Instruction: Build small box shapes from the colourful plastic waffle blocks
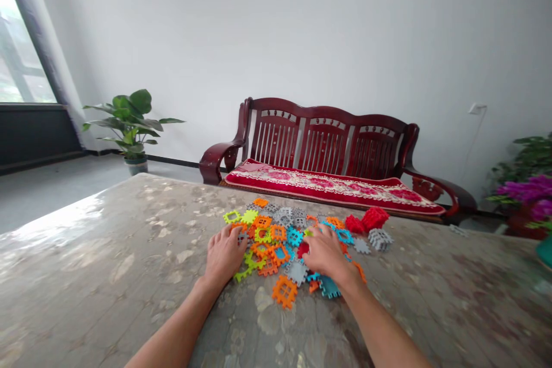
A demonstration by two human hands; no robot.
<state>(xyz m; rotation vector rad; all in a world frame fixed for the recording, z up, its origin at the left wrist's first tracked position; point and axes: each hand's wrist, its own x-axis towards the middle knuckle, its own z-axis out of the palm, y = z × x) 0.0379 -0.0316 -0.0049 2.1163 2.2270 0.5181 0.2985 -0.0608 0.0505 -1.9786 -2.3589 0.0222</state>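
Note:
A loose heap of flat plastic interlocking building tiles with toothed edges lies in front of me, in orange, lime green, blue, grey and red. My left hand (226,250) rests at the heap's left side, fingers stretched over the tiles, near a lime green tile (242,270). Over the right side is my right hand (325,250), its fingers spread and partly hidden. A red tile (302,250) shows beside its thumb, and a blue tile (330,286) lies under its wrist. An orange window-shaped tile (284,291) is at the heap's near edge.
The tiles lie on a table with a patterned cover (164,276). Red stacked tiles (375,218) and a grey stack (380,239) stand to the heap's right. Beyond the table is a wooden bench (325,146). A potted plant (135,126) and purple flowers (528,195) flank the scene.

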